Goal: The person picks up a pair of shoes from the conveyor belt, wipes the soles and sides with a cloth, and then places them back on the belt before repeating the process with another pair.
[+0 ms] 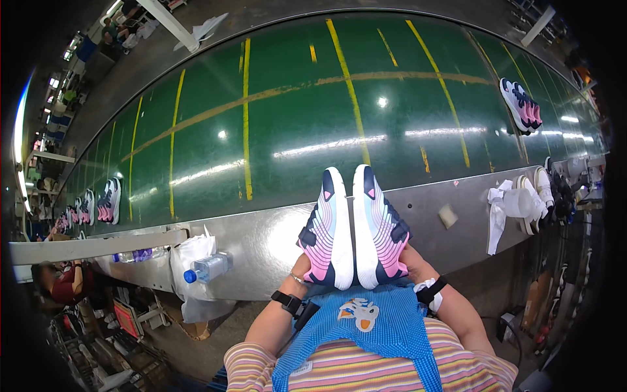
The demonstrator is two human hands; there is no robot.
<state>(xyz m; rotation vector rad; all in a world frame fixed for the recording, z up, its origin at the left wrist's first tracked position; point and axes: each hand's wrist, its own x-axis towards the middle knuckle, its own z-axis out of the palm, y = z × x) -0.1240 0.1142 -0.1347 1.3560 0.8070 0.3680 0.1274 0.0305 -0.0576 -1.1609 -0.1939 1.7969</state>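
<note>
Two sneakers in pink, light blue and navy with white soles are held side by side in front of me, toes pointing away and soles turned toward each other. My left hand (302, 266) grips the left sneaker (320, 232) near its heel. Around the heel of the right sneaker (385, 232) is my right hand (411, 259). Most of my fingers are hidden behind the shoes. A narrow gap runs between the two soles. Both sneakers are over the steel ledge (268, 238), with their toes reaching toward the green conveyor belt (300, 137).
More pink and navy sneakers sit on the belt at far right (520, 108) and far left (110, 201). On the ledge are a water bottle (210, 268), a small pale block (448, 216), a white cloth (497, 222) and white shoes (543, 186). Another person (65, 281) is at left.
</note>
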